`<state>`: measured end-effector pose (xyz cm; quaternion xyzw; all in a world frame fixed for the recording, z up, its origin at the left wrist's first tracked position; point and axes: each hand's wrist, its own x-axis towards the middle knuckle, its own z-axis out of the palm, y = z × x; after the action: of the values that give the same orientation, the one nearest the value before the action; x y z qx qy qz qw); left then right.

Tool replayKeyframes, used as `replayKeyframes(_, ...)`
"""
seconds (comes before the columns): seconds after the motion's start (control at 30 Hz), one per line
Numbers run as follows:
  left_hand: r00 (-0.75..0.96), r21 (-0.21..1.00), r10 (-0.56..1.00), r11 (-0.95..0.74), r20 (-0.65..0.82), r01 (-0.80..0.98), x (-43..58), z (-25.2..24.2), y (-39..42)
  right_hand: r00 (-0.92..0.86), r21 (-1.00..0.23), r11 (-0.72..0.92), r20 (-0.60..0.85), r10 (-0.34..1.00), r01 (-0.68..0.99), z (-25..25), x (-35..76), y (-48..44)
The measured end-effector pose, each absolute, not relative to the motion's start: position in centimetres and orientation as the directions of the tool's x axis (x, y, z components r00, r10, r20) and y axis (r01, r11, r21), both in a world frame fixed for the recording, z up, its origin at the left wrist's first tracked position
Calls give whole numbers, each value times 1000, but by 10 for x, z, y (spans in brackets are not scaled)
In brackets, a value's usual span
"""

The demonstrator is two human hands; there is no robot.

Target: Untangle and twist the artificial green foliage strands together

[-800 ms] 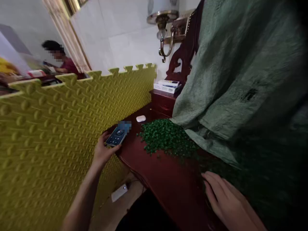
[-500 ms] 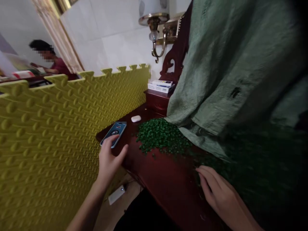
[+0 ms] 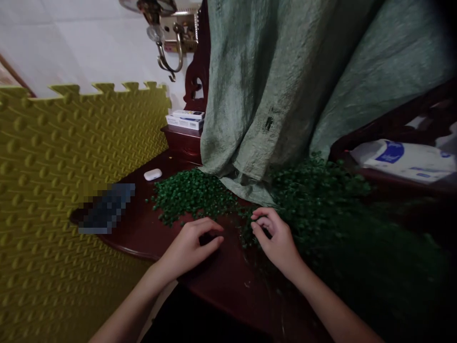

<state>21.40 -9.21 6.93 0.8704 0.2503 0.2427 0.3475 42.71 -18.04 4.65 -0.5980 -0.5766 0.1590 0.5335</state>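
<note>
Dark red wooden tabletop (image 3: 221,281) was seen from above, bounded on the left by an upright yellow studded foam mat (image 3: 71,157) and at the back by a hanging green cloth (image 3: 257,95).

Green beads (image 3: 193,195) were spread in a loose pile across the middle of the tabletop, running from the cloth's hem rightward into a darker, thicker heap. Both hands were placed at the near edge of that pile.

- Left hand (image 3: 189,247): laid palm down on the bare wood, fingers loosely arched, thumb apart from them, fingertips just short of the beads. Nothing was seen held in it.
- Right hand (image 3: 276,238): set among the beads, fingers curled in, thumb and forefinger tips drawn close in a narrow pinch. Whether a bead was gripped could not be told.
- The 2 hands were kept near each other, not touching.

Other items noted:
- Phone (image 3: 107,208), blurred out, lying flat at the left end of the tabletop, well apart from the hands.
- White earbud case (image 3: 153,174) just beyond it, beside the beads' left edge.
- 2 flat boxes (image 3: 185,120) stacked on a raised ledge behind.
- Brass wall lamp (image 3: 160,28) mounted above, partly cut off by the frame.
- White bag with blue print (image 3: 403,159) at far right.
</note>
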Motion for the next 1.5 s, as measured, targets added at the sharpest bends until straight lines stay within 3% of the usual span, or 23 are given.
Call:
replayKeyframes(0.17, 703, 783, 703, -496, 108, 376, 249, 62, -103, 242, -794, 266, 454, 858, 546, 54, 427, -182)
replayKeyframes(0.33, 651, 859, 743, -428, 156, 283, 267, 55, -102, 115, -664, 299, 504, 856, 686, 58, 423, -185)
replayKeyframes(0.6, 615, 937, 773, -313, 158, 153, 261, 49, -105, 45, -585, 284, 483, 874, 760, 56, 416, -191)
replayKeyframes(0.93, 607, 897, 751, -420, 260, 136, 257, 49, -111, 63, -615, 356, 553, 831, 704, 59, 414, -190)
replayKeyframes(1.23, 619, 781, 669, -609, 412, 139, 258, 54, -115, 15, -537, 389, 599, 801, 748, 61, 409, -194)
replayKeyframes(1.33, 623, 750, 655, -641, 427, 160, 259, 52, -116, -53, -413, 382, 618, 784, 827, 59, 408, -195)
replayKeyframes(1.5, 684, 716, 611, -673, 399, 184, 259, 48, -117, -285, -27, 395, 647, 707, 918, 57, 406, -197)
